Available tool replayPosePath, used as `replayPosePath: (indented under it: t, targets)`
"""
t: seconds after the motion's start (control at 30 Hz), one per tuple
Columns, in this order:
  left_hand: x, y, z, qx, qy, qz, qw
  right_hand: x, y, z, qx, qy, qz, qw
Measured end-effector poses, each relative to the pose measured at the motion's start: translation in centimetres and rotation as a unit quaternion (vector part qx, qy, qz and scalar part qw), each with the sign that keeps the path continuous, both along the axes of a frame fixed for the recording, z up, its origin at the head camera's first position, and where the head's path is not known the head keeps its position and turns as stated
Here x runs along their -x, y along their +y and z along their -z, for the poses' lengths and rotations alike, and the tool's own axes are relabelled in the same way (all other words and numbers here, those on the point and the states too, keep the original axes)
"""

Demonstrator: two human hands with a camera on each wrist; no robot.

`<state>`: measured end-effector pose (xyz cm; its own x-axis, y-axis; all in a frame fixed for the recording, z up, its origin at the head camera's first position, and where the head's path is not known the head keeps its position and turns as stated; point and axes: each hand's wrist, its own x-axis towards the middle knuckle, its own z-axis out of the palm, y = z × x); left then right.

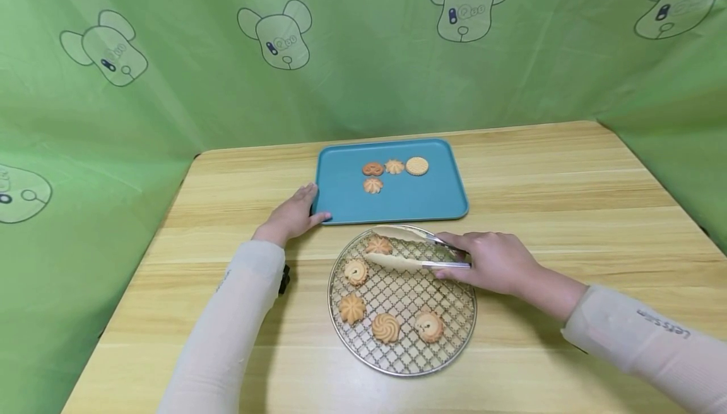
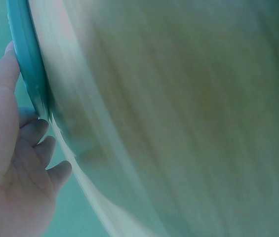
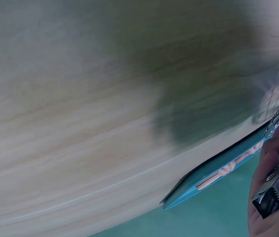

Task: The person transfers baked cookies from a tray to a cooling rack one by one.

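Note:
My right hand point(image 1: 500, 264) holds metal tongs point(image 1: 445, 265) with pale, flat tips, low over the round wire rack point(image 1: 406, 297). The tips are spread apart, one on each side of a flower-shaped cookie point(image 1: 378, 246) near the rack's back edge. In the right wrist view, fingers wrap the tongs' handle point(image 3: 272, 197). My left hand point(image 1: 292, 215) grips the front left corner of a blue tray point(image 1: 420, 202), thumb over the rim and fingers along the outer side. In the left wrist view, the thumb and bent fingers meet the tray's edge point(image 2: 28, 59).
Several other cookies, among them a swirl cookie point(image 1: 386, 327), lie along the rack's left and front. On the tray sit several cookies, including a round flat one point(image 1: 417, 166). Rack and tray stand close together on a wooden table point(image 1: 528, 180). A green curtain point(image 1: 363, 92) hangs behind.

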<state>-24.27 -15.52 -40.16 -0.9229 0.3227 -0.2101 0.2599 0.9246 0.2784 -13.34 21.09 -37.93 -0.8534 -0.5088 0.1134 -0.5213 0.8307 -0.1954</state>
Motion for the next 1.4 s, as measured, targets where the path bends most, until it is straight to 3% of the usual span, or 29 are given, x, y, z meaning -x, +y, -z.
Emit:
replayPosePath:
  t: [0.6, 1.4]
  targets:
    - [0.0, 0.0, -0.1, -0.001, -0.003, -0.001, 1.0000, 0.7, -0.2, -0.5, 0.008, -0.002, 0.004, 1.0000]
    - [0.2, -0.1, 0.1, -0.002, -0.004, -0.001, 1.0000, 4.6, -1.0, -1.4, -0.007, -0.035, 0.046, 0.9983]
